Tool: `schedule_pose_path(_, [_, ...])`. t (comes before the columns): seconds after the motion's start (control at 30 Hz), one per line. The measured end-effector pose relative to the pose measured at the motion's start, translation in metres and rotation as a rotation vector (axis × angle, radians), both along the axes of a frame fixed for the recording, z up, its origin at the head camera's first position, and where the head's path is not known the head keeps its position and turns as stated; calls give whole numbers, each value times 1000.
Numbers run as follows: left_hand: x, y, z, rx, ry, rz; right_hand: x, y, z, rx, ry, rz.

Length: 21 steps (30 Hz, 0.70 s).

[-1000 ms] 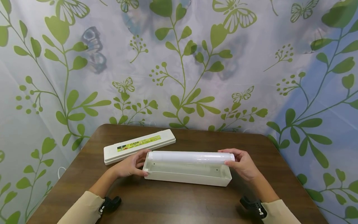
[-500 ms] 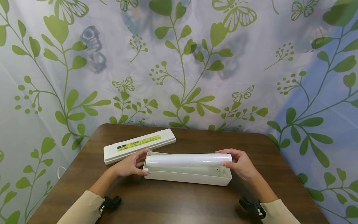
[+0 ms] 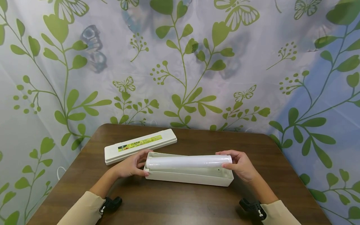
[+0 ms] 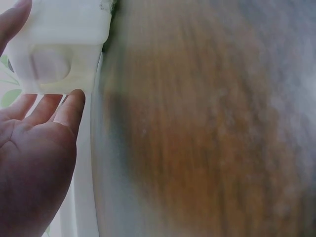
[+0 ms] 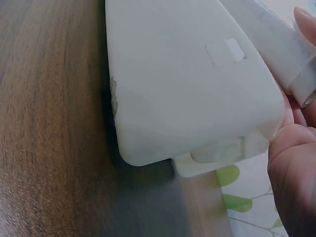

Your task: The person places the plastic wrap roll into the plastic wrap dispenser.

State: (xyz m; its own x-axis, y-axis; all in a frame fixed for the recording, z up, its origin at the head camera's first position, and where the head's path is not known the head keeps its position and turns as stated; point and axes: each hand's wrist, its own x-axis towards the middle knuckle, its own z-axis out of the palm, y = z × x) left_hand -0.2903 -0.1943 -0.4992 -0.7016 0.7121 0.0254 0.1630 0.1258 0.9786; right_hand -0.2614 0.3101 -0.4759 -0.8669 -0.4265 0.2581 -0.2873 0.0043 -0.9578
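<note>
In the head view, the white roll (image 3: 188,162) lies slantwise at lower centre, left end inside the open box (image 3: 189,178); the right hand (image 3: 244,166) pinches its right end, while the left hand (image 3: 128,165) grips the box's left end. The roll looks fairly stiff, its glossy surface probably slippery, so the ends seem the surest hold. In the left wrist view, thumb and fingers span the box end at upper left. In the right wrist view, the roll's tip shows at upper right, near the fingers
</note>
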Motion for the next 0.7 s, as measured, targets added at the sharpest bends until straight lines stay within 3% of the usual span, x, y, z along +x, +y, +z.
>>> schedule_pose_path(0.37, [-2, 0, 0, -7, 4, -2, 1, -2, 1, 50, 9, -16])
schedule_pose_path(0.7, [-1, 1, 1, 5, 8, -13, 1, 0, 8, 88, 16, 54])
